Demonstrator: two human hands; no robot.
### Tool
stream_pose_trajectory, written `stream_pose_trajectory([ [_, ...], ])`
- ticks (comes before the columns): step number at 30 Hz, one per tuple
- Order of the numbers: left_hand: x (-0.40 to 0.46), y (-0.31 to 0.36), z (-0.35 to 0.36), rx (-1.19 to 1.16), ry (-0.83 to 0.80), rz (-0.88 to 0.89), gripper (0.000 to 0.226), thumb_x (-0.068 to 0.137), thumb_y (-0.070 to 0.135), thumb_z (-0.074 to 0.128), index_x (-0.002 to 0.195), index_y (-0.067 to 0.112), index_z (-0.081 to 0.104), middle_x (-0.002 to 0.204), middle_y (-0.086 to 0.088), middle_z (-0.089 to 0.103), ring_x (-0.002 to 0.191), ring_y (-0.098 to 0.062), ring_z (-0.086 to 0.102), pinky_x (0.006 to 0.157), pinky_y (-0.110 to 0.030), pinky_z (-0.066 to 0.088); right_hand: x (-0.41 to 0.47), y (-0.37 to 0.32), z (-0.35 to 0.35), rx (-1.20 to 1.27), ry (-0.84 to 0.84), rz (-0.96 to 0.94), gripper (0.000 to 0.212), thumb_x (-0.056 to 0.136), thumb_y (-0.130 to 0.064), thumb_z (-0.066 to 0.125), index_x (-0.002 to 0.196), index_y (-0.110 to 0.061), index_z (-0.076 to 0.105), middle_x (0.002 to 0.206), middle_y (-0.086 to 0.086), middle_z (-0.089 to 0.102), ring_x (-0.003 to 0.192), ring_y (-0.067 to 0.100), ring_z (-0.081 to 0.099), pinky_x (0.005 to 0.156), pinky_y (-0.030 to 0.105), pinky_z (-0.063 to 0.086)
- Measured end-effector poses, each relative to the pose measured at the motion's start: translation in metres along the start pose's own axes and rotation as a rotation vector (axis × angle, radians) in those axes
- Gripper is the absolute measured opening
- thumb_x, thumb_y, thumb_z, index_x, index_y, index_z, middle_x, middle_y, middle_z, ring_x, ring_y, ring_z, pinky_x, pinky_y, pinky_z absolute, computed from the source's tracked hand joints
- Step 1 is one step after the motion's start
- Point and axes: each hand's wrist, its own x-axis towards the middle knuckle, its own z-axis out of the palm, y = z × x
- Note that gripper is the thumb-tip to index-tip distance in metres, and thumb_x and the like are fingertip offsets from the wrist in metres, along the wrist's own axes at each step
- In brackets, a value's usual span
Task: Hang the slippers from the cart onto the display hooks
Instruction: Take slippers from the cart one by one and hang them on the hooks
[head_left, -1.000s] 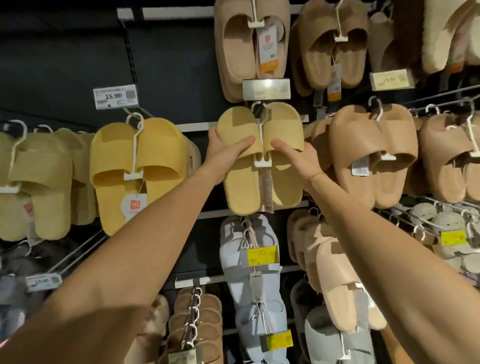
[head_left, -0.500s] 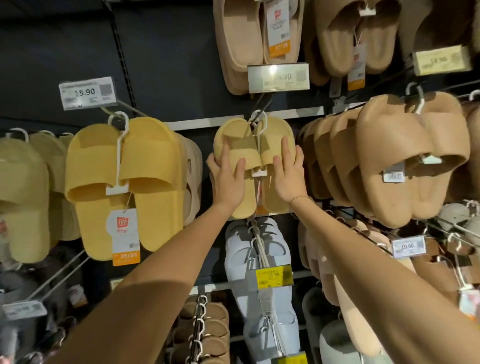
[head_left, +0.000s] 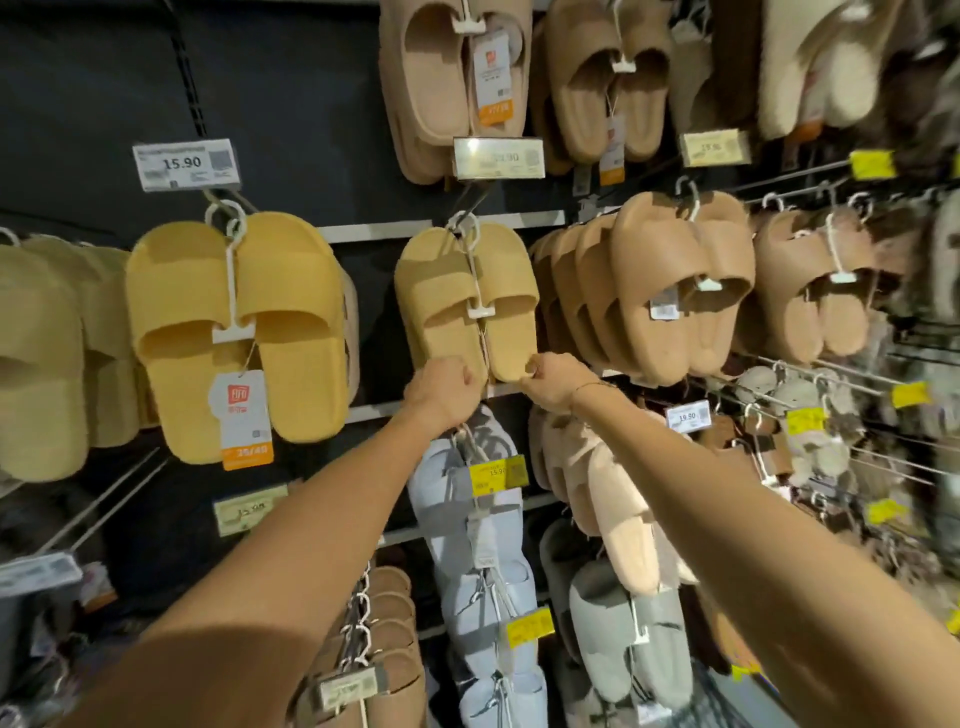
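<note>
- Head view: a pair of mustard-yellow ribbed rubber slippers (head_left: 465, 301) is hung by a white plastic hanger (head_left: 470, 244) on a display hook in front of the dark wall panel (head_left: 291, 104).
- The left slipper's heel is gripped by the left hand (head_left: 441, 387), fingers curled on it.
- The right heel is pinched by the right hand (head_left: 553, 382).
- A brighter yellow pair (head_left: 236, 332) is hung to the left, a tan pair (head_left: 680, 280) to the right.

"15.90" can be read on the white price label (head_left: 187, 163) in the upper left of the frame. "19.90" is seen on a small white price label (head_left: 688, 417) at the right of the middle. "15.90" is shown faintly on a yellow label (head_left: 497, 472) at the middle. An orange strip on the paper tag (head_left: 244, 415) under the yellow slippers (head_left: 234, 332) seems to read "39/40". The other labels are too blurred to be read.
</note>
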Motion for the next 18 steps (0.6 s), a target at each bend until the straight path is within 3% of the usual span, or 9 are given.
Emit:
stream_pose_trajectory([
  [3,-0.045,0.011,0.008,0.039,-0.343,0.21,0.025,0.095,0.025,0.052,0.09,0.01,0.071,0.093,-0.012,0.071,0.091,-0.031,0.068,0.079,-0.044,0.056,-0.073,0.015,-0.008,-0.015,-0.227,0.23,0.04,0.1,-0.026,0.05,0.133,-0.005,0.057,0.136,0.017,0.059,0.089,0.028,0.059,0.068,0.026,0.052],
  [5,-0.078,0.023,0.017,0.137,-0.72,0.265,0.023,0.098,0.032,0.055,0.1,0.014,0.068,0.098,-0.01,0.073,0.088,-0.024,0.072,0.079,-0.043,0.057,-0.117,0.022,-0.014,-0.205,-0.392,0.352,0.043,0.097,-0.034,0.057,0.133,-0.009,0.06,0.134,0.01,0.062,0.106,0.028,0.063,0.086,0.023,0.054],
  [6,-0.095,0.029,0.023,0.208,-0.898,0.245,0.024,0.099,0.038,0.056,0.106,0.017,0.064,0.099,-0.007,0.074,0.086,-0.021,0.072,0.081,-0.04,0.057,-0.142,0.021,-0.015,-0.268,-0.534,0.39,0.048,0.089,-0.046,0.064,0.125,-0.015,0.066,0.124,0.004,0.069,0.11,0.024,0.067,0.094,0.029,0.054],
  [8,-0.127,0.04,0.041,0.355,-1.118,0.227,0.031,0.1,0.043,0.057,0.118,0.018,0.059,0.096,-0.003,0.073,0.085,-0.021,0.072,0.094,-0.042,0.054,-0.156,0.045,0.006,-0.292,-0.669,0.386,0.061,0.072,-0.065,0.064,0.116,-0.023,0.071,0.103,-0.006,0.076,0.098,0.017,0.073,0.093,0.041,0.056],
  [9,-0.142,0.046,0.05,0.394,-1.16,0.253,0.037,0.1,0.044,0.057,0.123,0.016,0.058,0.096,-0.003,0.073,0.086,-0.023,0.072,0.097,-0.043,0.053,-0.168,0.055,0.014,-0.323,-0.672,0.348,0.062,0.071,-0.066,0.061,0.116,-0.024,0.07,0.098,-0.008,0.076,0.09,0.014,0.074,0.088,0.041,0.057],
  [11,-0.169,0.052,0.074,0.397,-1.169,0.341,0.042,0.1,0.044,0.057,0.127,0.011,0.059,0.108,-0.01,0.074,0.085,-0.025,0.07,0.088,-0.039,0.056,-0.219,0.059,0.018,-0.395,-0.646,0.342,0.036,0.086,-0.053,0.058,0.099,-0.019,0.064,0.09,-0.006,0.068,0.077,0.013,0.066,0.084,0.04,0.058],
  [13,-0.191,0.062,0.097,0.352,-1.146,0.43,0.04,0.1,0.04,0.057,0.124,0.008,0.06,0.113,-0.016,0.072,0.08,-0.027,0.065,0.072,-0.033,0.053,-0.272,0.058,0.019,-0.473,-0.625,0.352,0.027,0.1,-0.039,0.05,0.083,-0.017,0.048,0.094,0.0,0.055,0.083,0.019,0.052,0.096,0.041,0.05],
  [16,-0.226,0.079,0.127,0.25,-1.216,0.494,0.038,0.1,0.033,0.058,0.118,0.0,0.061,0.104,-0.023,0.071,0.071,-0.026,0.058,0.073,-0.036,0.049,-0.331,0.081,0.031,-0.482,-0.713,0.436,0.03,0.102,-0.041,0.044,0.09,-0.016,0.054,0.106,0.003,0.06,0.083,0.02,0.058,0.085,0.037,0.048],
  [18,-0.255,0.094,0.144,0.249,-1.226,0.588,0.037,0.1,0.036,0.057,0.118,0.004,0.065,0.098,-0.013,0.07,0.071,-0.022,0.06,0.07,-0.033,0.05,-0.363,0.111,0.048,-0.412,-0.76,0.497,0.033,0.105,-0.038,0.039,0.103,-0.011,0.058,0.116,0.004,0.064,0.094,0.021,0.065,0.078,0.034,0.047],
])
